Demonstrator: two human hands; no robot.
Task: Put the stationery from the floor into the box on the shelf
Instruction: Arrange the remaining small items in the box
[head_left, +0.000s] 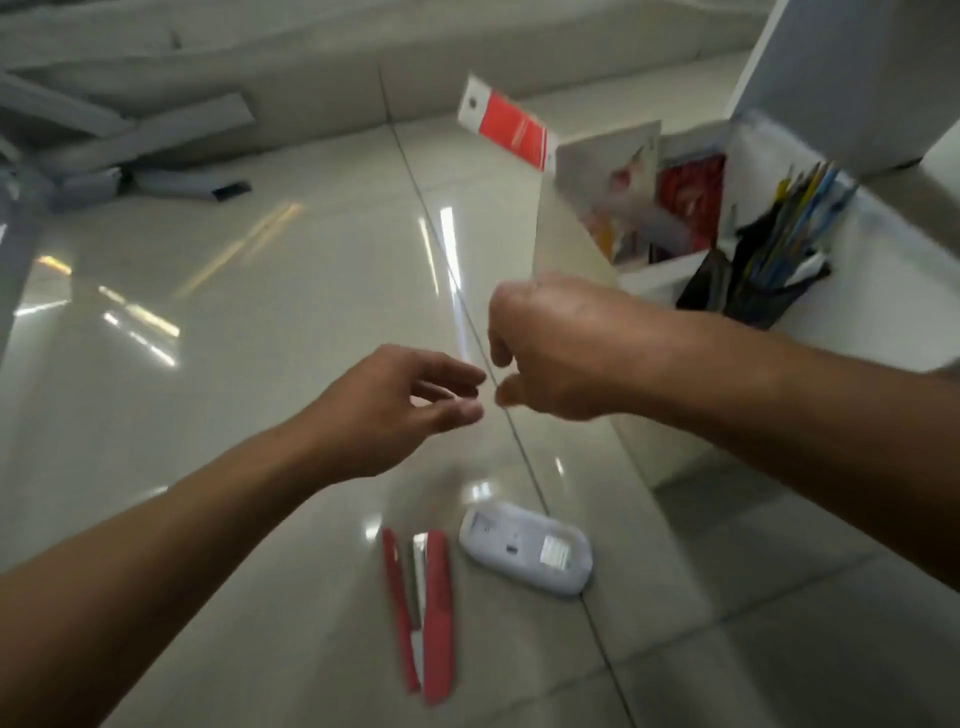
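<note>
My right hand (561, 348) is raised over the floor with its fingers curled, holding the lower end of a long clear plastic packet with a red-and-white header (504, 122) that stands up beside the box. My left hand (395, 405) is just left of it, fingers stretched out and loose, holding nothing. On the tiles below lie a red stapler (421, 603), hinged open, and a white computer mouse (527, 553) turned upside down. The white box (649, 273) sits on the low white shelf (893, 312) at the right, with cards and a red item inside.
A black mesh holder (769, 296) full of pens and pencils stands on the shelf next to the box. Grey metal bars (156, 135) lie on the floor at the far left. The floor is glossy pale tile with bright reflections.
</note>
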